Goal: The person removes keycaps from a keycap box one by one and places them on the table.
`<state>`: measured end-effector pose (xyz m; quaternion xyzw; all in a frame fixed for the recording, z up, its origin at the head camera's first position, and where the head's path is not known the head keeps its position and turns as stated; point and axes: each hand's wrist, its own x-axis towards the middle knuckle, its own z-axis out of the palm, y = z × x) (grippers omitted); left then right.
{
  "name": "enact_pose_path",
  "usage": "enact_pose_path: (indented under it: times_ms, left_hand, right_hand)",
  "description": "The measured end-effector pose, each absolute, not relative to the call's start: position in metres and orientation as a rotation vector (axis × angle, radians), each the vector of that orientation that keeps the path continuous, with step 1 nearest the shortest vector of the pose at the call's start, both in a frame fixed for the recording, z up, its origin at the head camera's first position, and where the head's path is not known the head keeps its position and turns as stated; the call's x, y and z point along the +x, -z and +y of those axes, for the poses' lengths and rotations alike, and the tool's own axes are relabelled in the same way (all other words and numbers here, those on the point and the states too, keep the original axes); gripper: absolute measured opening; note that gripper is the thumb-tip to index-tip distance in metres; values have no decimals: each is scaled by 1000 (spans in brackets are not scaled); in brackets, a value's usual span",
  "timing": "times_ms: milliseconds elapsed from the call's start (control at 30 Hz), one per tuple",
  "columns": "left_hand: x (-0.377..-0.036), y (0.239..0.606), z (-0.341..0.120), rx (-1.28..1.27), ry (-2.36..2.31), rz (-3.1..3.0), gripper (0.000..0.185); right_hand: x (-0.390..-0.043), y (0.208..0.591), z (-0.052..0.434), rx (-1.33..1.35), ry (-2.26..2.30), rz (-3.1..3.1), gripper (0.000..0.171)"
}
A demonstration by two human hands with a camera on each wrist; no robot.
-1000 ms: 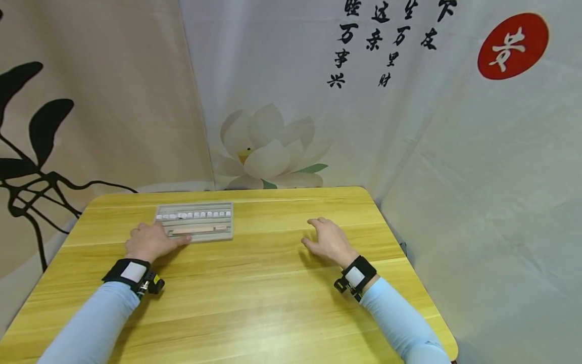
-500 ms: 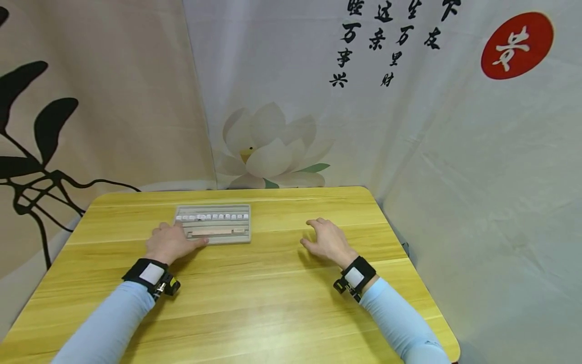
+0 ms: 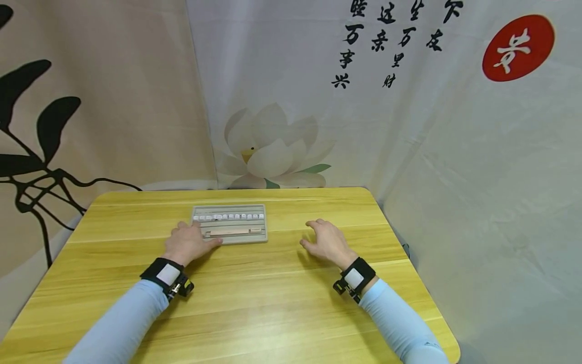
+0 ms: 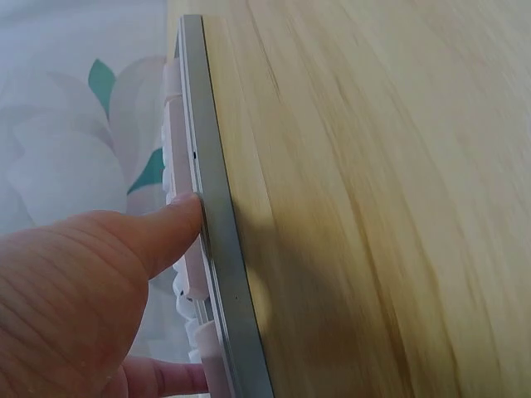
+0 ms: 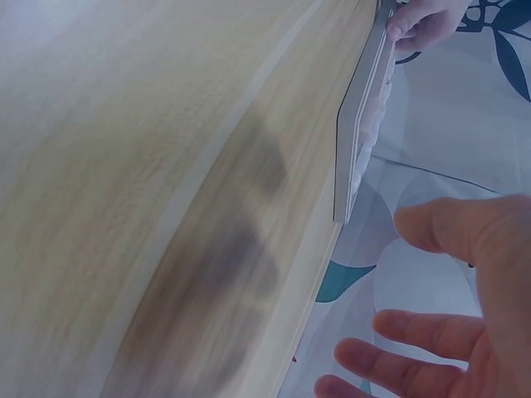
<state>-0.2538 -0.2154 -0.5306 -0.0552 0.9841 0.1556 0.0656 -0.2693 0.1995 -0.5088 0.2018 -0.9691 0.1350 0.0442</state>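
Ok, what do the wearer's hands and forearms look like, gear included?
Light blue sleeves; left hand and right hand ungloved. Each wrist: black strap, white patch, small black device on the inner side; the left device shows some yellow.

My left hand [image 3: 187,243] shifted toward three o'clock, the keyboard [image 3: 229,224] slid along with it, now nearer my right hand [image 3: 329,243]

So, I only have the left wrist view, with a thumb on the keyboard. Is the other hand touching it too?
Observer: No, the right hand is apart from the keyboard, to its right.
Visitor: Which end is the left hand gripping?
Observer: The left end, as the head view shows.
Visitor: Any bright colour on the backdrop?
Observer: Yes, a red oval with a white character, upper right in the head view.
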Motion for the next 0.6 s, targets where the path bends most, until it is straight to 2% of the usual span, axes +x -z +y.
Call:
enact_pose_path:
  times_ms: [600]
  left_hand:
    - [-259, 539, -178, -26, -469, 3046, 101]
  right_hand:
    - [-270, 511, 197, 623, -450, -2941, 62]
